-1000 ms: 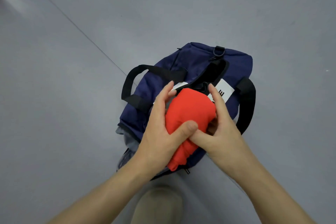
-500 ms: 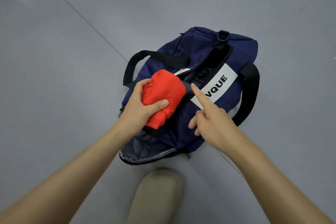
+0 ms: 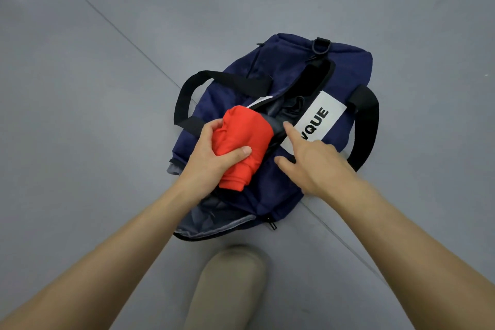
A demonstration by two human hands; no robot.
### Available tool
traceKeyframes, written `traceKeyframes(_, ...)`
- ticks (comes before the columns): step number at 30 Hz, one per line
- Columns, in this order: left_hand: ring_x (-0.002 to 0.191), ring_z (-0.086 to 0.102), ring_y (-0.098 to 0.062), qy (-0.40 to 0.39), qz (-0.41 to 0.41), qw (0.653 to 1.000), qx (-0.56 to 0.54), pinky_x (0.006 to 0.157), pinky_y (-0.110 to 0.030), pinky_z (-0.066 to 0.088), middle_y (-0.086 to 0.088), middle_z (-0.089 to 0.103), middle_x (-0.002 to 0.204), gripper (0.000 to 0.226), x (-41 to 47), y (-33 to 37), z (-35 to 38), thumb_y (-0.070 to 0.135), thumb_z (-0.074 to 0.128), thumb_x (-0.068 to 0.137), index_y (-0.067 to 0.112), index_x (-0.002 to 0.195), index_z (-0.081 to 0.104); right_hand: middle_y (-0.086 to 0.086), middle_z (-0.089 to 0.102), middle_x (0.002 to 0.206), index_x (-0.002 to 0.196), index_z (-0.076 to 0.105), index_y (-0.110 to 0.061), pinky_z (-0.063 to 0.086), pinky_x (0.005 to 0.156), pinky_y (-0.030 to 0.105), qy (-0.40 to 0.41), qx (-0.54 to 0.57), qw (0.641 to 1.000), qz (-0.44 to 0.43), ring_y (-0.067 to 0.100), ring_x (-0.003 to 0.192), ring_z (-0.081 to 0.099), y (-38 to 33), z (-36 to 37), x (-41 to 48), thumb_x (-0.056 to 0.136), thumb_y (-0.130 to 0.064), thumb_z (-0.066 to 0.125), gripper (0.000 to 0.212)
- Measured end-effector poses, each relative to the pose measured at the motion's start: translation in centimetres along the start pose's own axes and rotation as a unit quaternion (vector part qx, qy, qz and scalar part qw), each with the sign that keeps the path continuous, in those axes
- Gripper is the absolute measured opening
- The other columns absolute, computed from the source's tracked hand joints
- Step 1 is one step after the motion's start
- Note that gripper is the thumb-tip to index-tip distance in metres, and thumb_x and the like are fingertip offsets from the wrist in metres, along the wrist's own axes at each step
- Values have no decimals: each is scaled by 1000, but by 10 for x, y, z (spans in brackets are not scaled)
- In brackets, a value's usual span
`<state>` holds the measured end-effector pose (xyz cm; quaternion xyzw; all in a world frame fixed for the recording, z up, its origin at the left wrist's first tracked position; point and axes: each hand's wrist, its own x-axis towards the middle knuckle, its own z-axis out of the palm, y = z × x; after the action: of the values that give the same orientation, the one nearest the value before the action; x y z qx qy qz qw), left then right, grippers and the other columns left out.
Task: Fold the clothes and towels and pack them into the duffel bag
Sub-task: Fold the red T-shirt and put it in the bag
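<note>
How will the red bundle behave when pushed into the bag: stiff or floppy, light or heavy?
Probably soft: the red bundle creases where the left hand grips it. Its lower end sticks out below the hand, so it may unroll if held loosely. Likely light: one hand alone holds it over the bag.

A navy blue duffel bag (image 3: 351, 67) is seen with black handles (image 3: 230, 80), a grey lining (image 3: 214, 225) and a white label (image 3: 316, 120) lettered in black; the rolled garment (image 3: 246, 136) is coloured orange-red, the floor (image 3: 107, 142) grey.
</note>
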<state>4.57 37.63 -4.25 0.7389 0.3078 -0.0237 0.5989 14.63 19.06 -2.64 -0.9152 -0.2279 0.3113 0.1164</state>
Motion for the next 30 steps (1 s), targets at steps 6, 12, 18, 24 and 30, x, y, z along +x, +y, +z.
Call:
traceKeyframes(6,116,60,-4,-5,3,1000,5,100,-31,52,12,54,134,71,-3,-5,7,34,85,77,37,135,43,18,61,124,157,14,-32,42,76,42,23,-44,999,-1,41,112,56,-2,-8,5,100,-53,44,68)
traceKeyframes(12,113,61,-2,-17,-1,1000,-1,94,-26,53,12,54,135,73,0,-2,1,35,85,78,38,138,43,11,66,102,106,47,-19,38,67,36,108,-51,993,9,37,93,60,0,-7,0,99,-57,41,40)
traceKeyframes(18,107,60,8,-41,65,997,1,86,-14,50,24,57,124,72,-9,18,12,31,86,75,38,134,46,-5,55,66,88,39,-24,45,60,39,254,99,960,60,27,63,55,2,11,-53,94,-54,57,36)
traceKeyframes(24,125,49,-1,-107,179,959,189,107,-35,43,20,47,134,83,-7,26,33,46,85,73,47,141,37,-6,61,85,129,59,-34,34,67,30,280,189,940,38,11,73,49,12,23,-84,96,-8,50,43)
traceKeyframes(30,116,54,-16,-248,356,797,421,91,-29,48,8,41,140,76,11,38,49,30,76,84,37,149,36,-8,54,81,157,16,-39,34,62,23,202,219,954,36,11,71,48,36,16,-96,100,-13,49,71)
